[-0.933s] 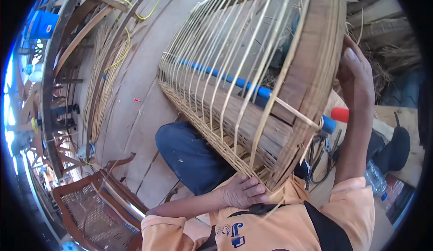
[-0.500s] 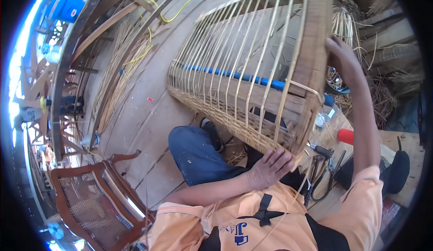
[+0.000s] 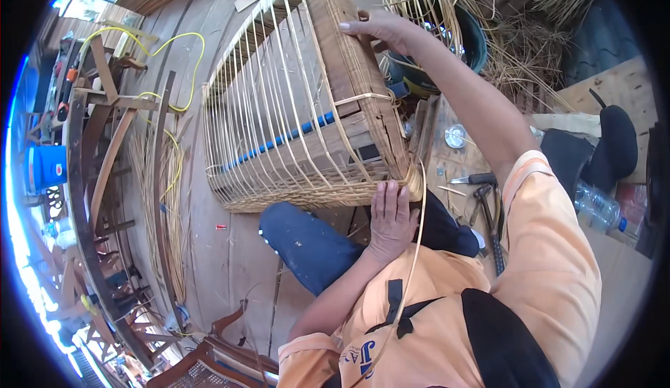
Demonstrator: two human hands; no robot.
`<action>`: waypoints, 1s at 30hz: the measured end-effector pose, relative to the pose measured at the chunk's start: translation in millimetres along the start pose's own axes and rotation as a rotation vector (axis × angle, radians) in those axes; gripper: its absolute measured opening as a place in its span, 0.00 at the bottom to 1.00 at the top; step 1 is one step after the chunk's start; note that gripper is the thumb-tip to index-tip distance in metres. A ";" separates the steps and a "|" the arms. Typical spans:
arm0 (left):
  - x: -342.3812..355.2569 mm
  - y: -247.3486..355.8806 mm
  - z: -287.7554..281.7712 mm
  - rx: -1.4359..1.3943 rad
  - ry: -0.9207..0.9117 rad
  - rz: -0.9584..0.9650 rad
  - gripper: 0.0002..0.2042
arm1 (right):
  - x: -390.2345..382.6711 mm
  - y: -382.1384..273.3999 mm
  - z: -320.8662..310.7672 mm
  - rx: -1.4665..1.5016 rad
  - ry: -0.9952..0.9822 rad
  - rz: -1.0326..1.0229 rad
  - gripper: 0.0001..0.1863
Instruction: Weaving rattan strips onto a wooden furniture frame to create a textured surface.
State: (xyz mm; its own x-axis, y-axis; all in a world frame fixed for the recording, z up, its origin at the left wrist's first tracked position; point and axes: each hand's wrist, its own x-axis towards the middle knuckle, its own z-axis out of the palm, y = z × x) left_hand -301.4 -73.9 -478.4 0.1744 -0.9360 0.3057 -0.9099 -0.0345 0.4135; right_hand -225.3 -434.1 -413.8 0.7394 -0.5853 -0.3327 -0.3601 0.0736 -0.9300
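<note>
A wooden frame (image 3: pixel 336 28) with pale cane ribs and a woven rattan band (image 3: pixel 269 199) stands tilted in front of me. My right hand (image 3: pixel 385 34) grips the far part of its right-hand wooden member, thumb on the face and fingers curled around the edge. At the near lower corner, my left hand (image 3: pixel 390 222) lies with straightened fingers against the woven band. A loose cane strand (image 3: pixel 419 238) runs from that corner down across my shirt. A blue pipe (image 3: pixel 279 142) shows behind the ribs. Beneath the band is my bent knee (image 3: pixel 293 238).
A bucket (image 3: pixel 473 49) of cane coils stands at top right. A knife (image 3: pixel 480 178), hammer (image 3: pixel 492 217) and plastic bottle (image 3: pixel 594 206) are at right. Wooden furniture frames (image 3: pixel 112 137), loose cane (image 3: pixel 171 234), a yellow cord (image 3: pixel 195 60) and a blue pail (image 3: pixel 45 167) line the left.
The frame and my right hand have swung left and away from me. My left hand has moved up with the lower corner, its fingers now straighter.
</note>
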 end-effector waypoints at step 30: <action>24.4 14.1 -60.4 -1.044 0.285 -0.624 0.13 | -334.7 -98.5 228.3 -0.387 -0.467 -1.069 0.11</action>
State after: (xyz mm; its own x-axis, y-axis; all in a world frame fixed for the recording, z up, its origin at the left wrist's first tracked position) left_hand -287.2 -76.1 -413.3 0.6620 -0.7466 -0.0662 0.0679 -0.0283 0.9973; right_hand -307.5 -61.1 -246.6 0.8702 0.1473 0.4702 0.4659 -0.5568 -0.6877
